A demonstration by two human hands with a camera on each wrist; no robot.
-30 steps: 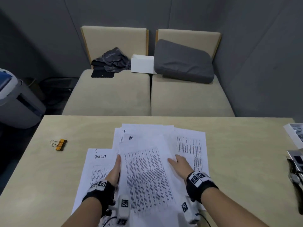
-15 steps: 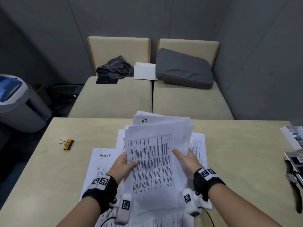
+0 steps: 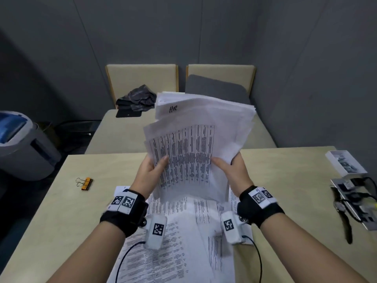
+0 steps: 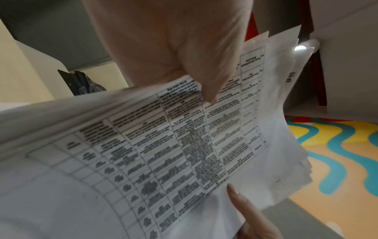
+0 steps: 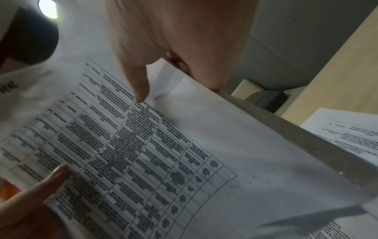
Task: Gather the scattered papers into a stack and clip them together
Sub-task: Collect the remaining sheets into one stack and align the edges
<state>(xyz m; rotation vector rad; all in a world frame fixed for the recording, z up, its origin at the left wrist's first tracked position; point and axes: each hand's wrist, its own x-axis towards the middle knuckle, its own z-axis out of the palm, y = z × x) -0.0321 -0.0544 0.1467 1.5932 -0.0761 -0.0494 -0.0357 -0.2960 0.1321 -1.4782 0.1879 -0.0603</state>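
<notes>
With the bundle of papers held off the bench in the grip of the left hand and right hand, its uneven edges, fanned above both thumbs, are best tapped square before the loose sheets below the wrists are added.

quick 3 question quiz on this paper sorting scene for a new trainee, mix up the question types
1. True or false: the binder clip is already on the bundle of papers.
2. Which hands hold the bundle? A) left hand only B) right hand only C) both
3. Fill in: more loose sheets lie on the ____, under the forearms.

Key
1. False: it lies on the table, to the left, apart from the papers.
2. C: one hand grips each side, thumbs on the printed front.
3. table
</notes>
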